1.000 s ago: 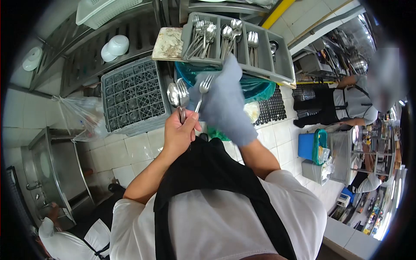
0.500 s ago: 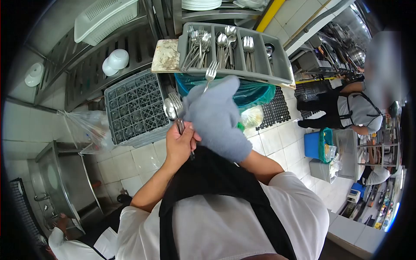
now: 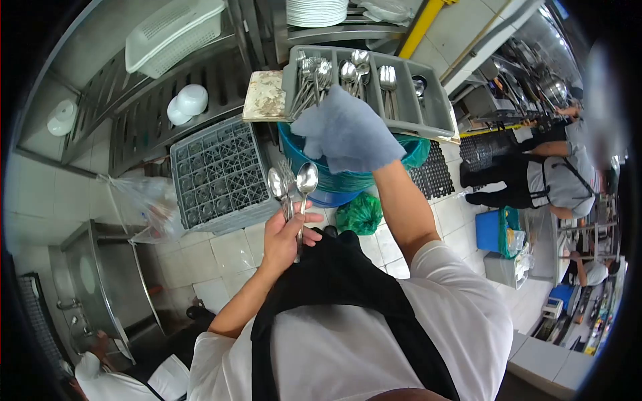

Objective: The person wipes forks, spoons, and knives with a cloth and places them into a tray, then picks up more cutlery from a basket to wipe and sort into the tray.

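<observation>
My left hand (image 3: 286, 239) is closed around the handles of a few pieces of cutlery, heads up: a spoon (image 3: 307, 178) on the right, and a fork (image 3: 287, 175) beside another spoon (image 3: 275, 183). A blue-grey cloth (image 3: 351, 130) drapes over my right hand, hiding its fingers. That hand reaches to the front edge of a grey cutlery tray (image 3: 439, 115), and the cloth overlaps its middle compartments. In the tray lie forks (image 3: 315, 79) at left, spoons (image 3: 356, 69) next to them, more forks (image 3: 388, 81), and a ladle-like piece (image 3: 419, 85) at right.
Below the tray stands a blue bin (image 3: 294, 148) with a green liner, near a green bag (image 3: 360, 214). A grey glass rack (image 3: 221, 175) is at left, white bowls (image 3: 192, 99) on the shelf above. Co-workers stand at right (image 3: 558, 174) and lower left (image 3: 130, 374).
My right hand has moved up and away with the cloth, to the tray. The fork that stuck out of the cloth no longer shows there. In my left hand a second spoon is now visible.
</observation>
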Demonstrator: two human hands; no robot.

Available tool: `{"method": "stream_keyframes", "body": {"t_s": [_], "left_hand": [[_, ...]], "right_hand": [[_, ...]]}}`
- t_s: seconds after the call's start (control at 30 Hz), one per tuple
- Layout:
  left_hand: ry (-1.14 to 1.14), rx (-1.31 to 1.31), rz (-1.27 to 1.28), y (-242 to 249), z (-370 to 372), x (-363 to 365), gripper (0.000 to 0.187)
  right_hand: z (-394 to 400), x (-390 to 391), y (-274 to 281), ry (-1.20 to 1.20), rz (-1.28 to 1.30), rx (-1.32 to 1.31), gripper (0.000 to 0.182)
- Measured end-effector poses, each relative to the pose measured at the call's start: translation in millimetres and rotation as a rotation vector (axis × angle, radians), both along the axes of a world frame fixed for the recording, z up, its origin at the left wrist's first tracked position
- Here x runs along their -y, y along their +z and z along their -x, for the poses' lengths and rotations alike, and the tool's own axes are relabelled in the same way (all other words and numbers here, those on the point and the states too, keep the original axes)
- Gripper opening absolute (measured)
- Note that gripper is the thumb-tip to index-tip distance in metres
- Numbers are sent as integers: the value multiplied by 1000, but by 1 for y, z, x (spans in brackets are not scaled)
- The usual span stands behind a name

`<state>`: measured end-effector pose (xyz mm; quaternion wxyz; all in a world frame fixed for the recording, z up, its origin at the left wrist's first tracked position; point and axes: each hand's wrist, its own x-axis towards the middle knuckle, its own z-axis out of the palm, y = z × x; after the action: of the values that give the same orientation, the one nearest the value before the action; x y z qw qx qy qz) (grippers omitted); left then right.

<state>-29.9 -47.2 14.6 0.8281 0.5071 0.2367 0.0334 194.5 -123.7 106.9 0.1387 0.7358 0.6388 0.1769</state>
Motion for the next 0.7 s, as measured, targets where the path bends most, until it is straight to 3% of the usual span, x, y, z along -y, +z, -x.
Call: {"method": "stream_keyframes", "body": {"t_s": [0.17,0.27,0.37,0.4,0.47,0.5,0.57,0.6,0.67,0.7], "left_hand": [[114,44,-125,-3,-3,-7,25],[166,45,-134,4,-14,-10,19],[127,81,-163,0,-26,-6,15],[88,99,-201,-1,-28,-4,15],[85,107,-244,4,-30,7,14],[92,70,-218,10,-30,10,14],[90,31,-192,13,-30,13,14],[87,57,-223,12,-29,13,14],[78,91,-253,12,-32,12,14],[80,102,-263,13,-33,12,15]], "right_hand": [[21,5,-11,-66,-305,-266,8],[46,6,-17,-96,-320,-341,9],[81,3,-20,-66,-725,-703,25],[86,0,-32,-72,-659,-694,32],[75,1,-45,-514,-449,-1313,27],[68,2,-53,-520,-454,-1313,27],[60,7,-68,-131,-474,-549,18],[63,9,-52,-141,-475,-549,18],[65,12,-19,-435,-738,-494,12],[62,13,-37,-440,-738,-491,12]]}}
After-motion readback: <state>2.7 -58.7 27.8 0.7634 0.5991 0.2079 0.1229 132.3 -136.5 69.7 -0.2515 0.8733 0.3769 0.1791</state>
